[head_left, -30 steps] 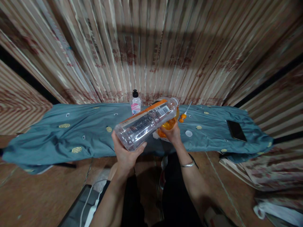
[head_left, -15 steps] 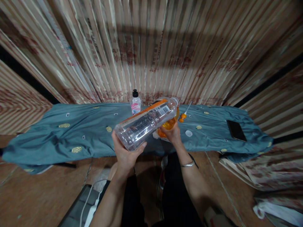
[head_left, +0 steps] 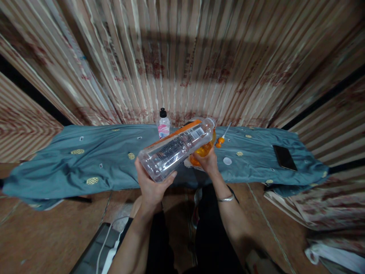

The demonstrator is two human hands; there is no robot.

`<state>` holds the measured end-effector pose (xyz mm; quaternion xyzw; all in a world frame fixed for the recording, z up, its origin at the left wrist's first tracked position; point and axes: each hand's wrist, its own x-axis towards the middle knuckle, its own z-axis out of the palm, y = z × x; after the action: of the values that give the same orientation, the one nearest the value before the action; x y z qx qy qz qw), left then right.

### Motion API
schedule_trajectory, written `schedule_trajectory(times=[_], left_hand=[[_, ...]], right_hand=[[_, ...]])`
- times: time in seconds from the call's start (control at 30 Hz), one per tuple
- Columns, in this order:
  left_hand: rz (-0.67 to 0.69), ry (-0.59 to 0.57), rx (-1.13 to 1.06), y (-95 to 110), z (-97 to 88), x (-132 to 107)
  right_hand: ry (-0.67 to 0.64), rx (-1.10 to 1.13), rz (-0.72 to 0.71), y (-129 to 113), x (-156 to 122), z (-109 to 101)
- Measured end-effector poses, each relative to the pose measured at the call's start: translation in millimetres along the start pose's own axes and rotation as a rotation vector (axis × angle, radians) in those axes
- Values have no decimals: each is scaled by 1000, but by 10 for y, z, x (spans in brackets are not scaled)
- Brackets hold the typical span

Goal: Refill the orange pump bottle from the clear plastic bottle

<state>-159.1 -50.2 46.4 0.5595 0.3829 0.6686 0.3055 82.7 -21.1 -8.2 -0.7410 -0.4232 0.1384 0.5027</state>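
My left hand [head_left: 152, 186] grips the base of a large clear plastic bottle [head_left: 176, 152] with an orange-edged label. The bottle is tilted, its neck up and to the right, and it looks almost empty. My right hand [head_left: 208, 160] is wrapped round an amber-orange bottle [head_left: 204, 149] beneath the clear bottle's neck. Whether the two mouths touch is hidden. To the right lies an orange pump head with a thin tube [head_left: 220, 142]. A round white cap [head_left: 227, 161] lies near my right hand.
Behind the clear bottle stands a small bottle with a black cap and pink label [head_left: 163, 127]. A black phone [head_left: 284, 157] lies on the right of the green cloth-covered table [head_left: 114, 167]. Striped curtains [head_left: 182, 57] hang behind. A white cable [head_left: 104, 243] runs at lower left.
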Motion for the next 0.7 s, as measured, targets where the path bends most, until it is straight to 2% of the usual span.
schedule_trajectory(times=[0.43,0.7], left_hand=[[-110,13,-49,43,13,-28],[-118,25,-41,56,19,-38]], right_hand=[[-30,44,15,6,-16,-23],[-78,109,-52,1,-45,-71]])
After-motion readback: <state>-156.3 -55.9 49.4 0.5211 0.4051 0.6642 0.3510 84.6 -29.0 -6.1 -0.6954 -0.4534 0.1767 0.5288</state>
